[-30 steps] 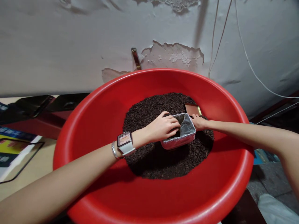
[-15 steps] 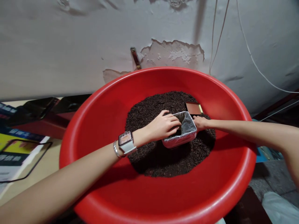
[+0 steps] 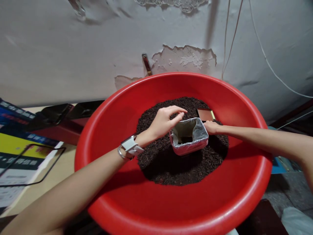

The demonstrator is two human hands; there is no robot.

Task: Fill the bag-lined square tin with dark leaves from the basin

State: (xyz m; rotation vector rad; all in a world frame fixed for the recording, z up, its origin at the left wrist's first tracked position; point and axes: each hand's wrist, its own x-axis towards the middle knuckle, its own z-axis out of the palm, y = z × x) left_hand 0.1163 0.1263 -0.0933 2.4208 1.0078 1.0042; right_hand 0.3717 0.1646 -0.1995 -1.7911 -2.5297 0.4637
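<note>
A small square box (image 3: 189, 147), pinkish-red outside and lined with a crinkled silvery bag, is held above a heap of dark dry shreds that look like loose tea leaves (image 3: 161, 166). Its mouth faces up toward me, with something dark low inside. My right hand (image 3: 211, 127) grips the box at its right rear side; part of the fingers is hidden. Above the box's left rear corner, my left hand (image 3: 168, 119) hovers with thumb and fingers apart, holding nothing. Behind my right hand, a copper-coloured flat piece with a gold edge (image 3: 205, 114) rests on the heap.
The wide red basin (image 3: 186, 209) surrounds the heap with a thick raised rim. At left, dark red boxes (image 3: 52, 125) and a printed yellow and blue packet (image 3: 26, 143) lie on a pale tabletop (image 3: 56, 169). A peeling wall (image 3: 127, 36) with hanging cords stands behind.
My left hand has come up out of the box's mouth and turned, its fingers now spread above the rim. My right hand keeps its grip. The view has shifted slightly.
</note>
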